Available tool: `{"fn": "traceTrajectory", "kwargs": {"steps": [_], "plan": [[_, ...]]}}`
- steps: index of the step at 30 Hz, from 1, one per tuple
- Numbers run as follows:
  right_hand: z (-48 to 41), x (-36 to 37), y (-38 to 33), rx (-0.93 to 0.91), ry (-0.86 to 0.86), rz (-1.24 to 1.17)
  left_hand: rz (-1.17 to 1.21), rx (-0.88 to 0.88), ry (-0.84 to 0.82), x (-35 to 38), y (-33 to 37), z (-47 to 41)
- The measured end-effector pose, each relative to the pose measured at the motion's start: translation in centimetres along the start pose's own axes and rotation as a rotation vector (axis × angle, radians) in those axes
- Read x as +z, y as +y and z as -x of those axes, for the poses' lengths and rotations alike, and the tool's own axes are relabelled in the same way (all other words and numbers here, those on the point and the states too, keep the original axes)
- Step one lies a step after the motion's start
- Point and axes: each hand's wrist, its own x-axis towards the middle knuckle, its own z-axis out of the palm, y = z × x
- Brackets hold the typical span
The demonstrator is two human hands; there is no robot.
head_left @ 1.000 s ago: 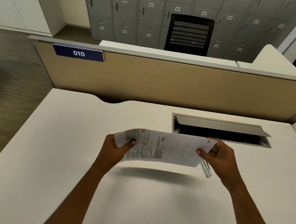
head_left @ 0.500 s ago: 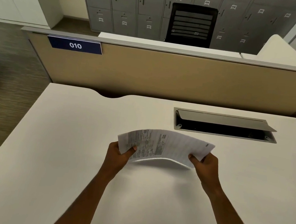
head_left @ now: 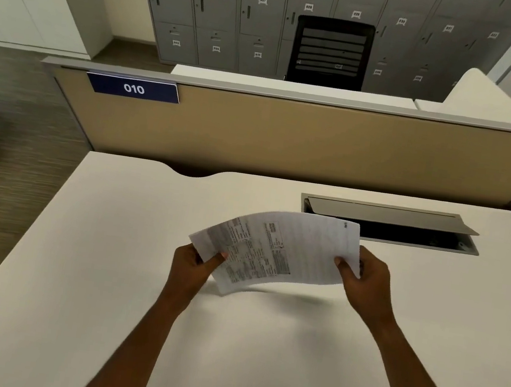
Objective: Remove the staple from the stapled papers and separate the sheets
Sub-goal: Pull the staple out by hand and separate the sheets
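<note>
Both hands hold the printed papers (head_left: 275, 252) above the white desk (head_left: 103, 270), bowed upward in the middle. My left hand (head_left: 193, 267) pinches the left end, thumb on top. My right hand (head_left: 363, 282) grips the right end, thumb on the sheet's face. The staple is too small to make out, and I cannot tell whether the sheets are joined. No staple remover shows in this frame.
An open cable tray (head_left: 389, 223) with a raised grey flap is sunk into the desk behind the papers. A tan partition (head_left: 289, 138) with a blue "010" sign (head_left: 133, 88) closes the far edge. Grey lockers and black chairs stand beyond.
The papers have lifted and tilted, their right end now higher and overlapping the cable tray. A metal tool seen beside my right hand one second ago is out of sight.
</note>
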Motion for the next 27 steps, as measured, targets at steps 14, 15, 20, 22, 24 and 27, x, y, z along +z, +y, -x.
{"fn": "traceTrajectory", "kwargs": {"steps": [14,15,20,22,24,27], "plan": [[-3.6,-3.0,-13.1,-0.575,-0.226,0.665,-0.461,0.584,-0.180,3.3,7.3,1.1],[-3.5,-2.9,-13.4,-0.587,-0.223,0.697,-0.442,0.564,-0.179,3.6,7.1,1.1],[-3.3,-3.4,-13.4,-0.529,-0.040,0.622,-0.308,0.389,-0.116,3.6,5.7,1.3],[-3.1,-4.1,-12.6,-0.358,-0.013,0.397,-0.257,0.327,-0.085,3.3,5.2,1.2],[-3.0,-4.4,-11.2,-0.175,-0.028,0.096,-0.215,0.278,-0.073,3.1,4.9,1.3],[-2.5,-3.3,-8.0,0.049,-0.118,-0.261,-0.200,0.256,-0.079,3.1,4.8,1.6]]}}
